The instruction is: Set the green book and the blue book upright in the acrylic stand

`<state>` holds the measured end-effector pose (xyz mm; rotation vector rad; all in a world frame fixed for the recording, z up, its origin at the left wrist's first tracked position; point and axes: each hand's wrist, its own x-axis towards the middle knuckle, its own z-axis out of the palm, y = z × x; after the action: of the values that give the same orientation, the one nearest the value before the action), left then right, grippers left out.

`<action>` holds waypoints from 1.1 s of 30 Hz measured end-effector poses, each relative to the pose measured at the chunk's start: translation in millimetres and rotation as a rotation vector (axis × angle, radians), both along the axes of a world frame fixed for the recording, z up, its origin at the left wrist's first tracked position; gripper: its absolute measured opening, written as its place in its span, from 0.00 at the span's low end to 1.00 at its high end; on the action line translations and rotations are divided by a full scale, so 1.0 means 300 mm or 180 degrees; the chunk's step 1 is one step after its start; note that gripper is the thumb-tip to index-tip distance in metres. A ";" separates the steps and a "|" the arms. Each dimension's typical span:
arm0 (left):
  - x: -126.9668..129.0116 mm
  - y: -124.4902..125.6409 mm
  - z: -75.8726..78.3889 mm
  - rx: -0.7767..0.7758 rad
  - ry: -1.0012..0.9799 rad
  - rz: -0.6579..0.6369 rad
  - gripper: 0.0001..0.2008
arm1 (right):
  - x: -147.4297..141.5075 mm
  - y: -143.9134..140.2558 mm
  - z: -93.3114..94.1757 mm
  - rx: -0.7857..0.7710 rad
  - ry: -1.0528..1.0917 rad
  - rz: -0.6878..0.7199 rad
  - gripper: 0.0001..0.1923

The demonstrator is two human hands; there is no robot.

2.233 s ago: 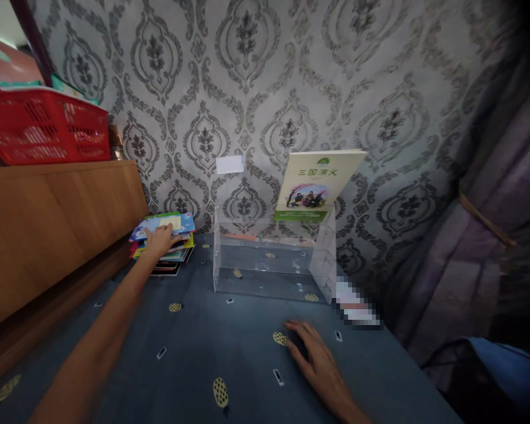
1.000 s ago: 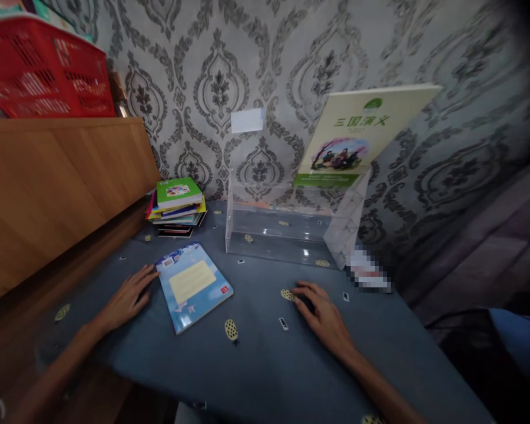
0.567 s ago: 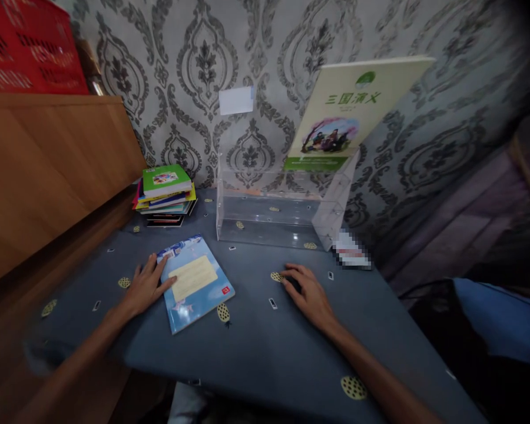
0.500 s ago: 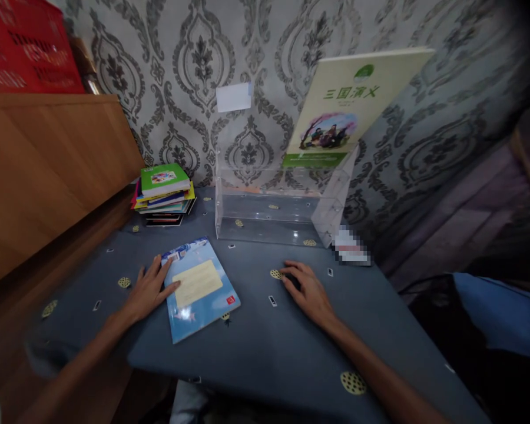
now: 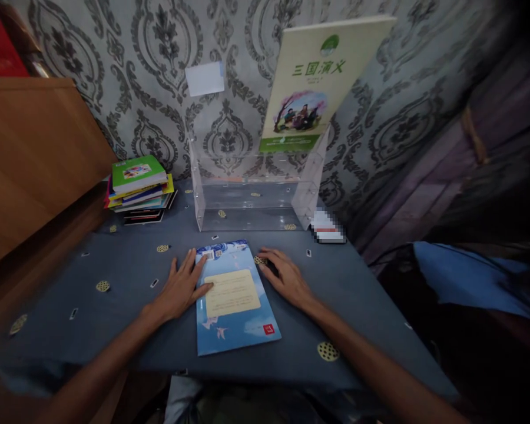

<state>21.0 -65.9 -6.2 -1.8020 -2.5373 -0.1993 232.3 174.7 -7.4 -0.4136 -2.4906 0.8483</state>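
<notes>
A blue book [image 5: 232, 330] with a cream text panel lies flat on the cloth-covered table in front of me. My left hand [image 5: 179, 291] rests at its left edge, fingers spread, with the thumb and some fingertips on the cover. Just beyond the book's right edge, my right hand [image 5: 287, 277] lies on the table, holding nothing that I can see; its fingers are slightly bent and the thumb is apart. Behind the book stands a clear acrylic rack [image 5: 242, 221], with a cream and green book [image 5: 304, 82] upright in its upper part.
At the back left is a stack of books [image 5: 141, 182], a green one on top. A wooden cabinet [image 5: 35, 159] borders the left side. By the rack's right foot lies a blurred-out pale object [image 5: 327, 227]. A curtain [image 5: 433, 171] hangs at the right.
The blue book has slid to the right and turned straighter, with my left hand moving along on it. It is now close to my right hand. The camera view has shifted slightly right.
</notes>
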 end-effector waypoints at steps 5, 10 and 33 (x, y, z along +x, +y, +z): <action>0.010 0.100 0.000 0.0082 -0.0020 -0.0176 0.36 | 0.005 0.013 -0.017 -0.0132 0.0048 0.0035 0.18; 0.016 0.124 0.004 0.0358 0.0092 -0.0211 0.32 | -0.005 0.021 -0.016 0.0229 0.0155 -0.0011 0.17; 0.021 0.125 0.000 0.1049 0.0386 -0.0345 0.19 | -0.266 -0.115 0.077 0.0517 -0.0412 0.1021 0.24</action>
<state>27.3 -28.4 -6.0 -1.7621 -2.1745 -0.4649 152.7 140.1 15.6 -0.0121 -2.7676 0.7483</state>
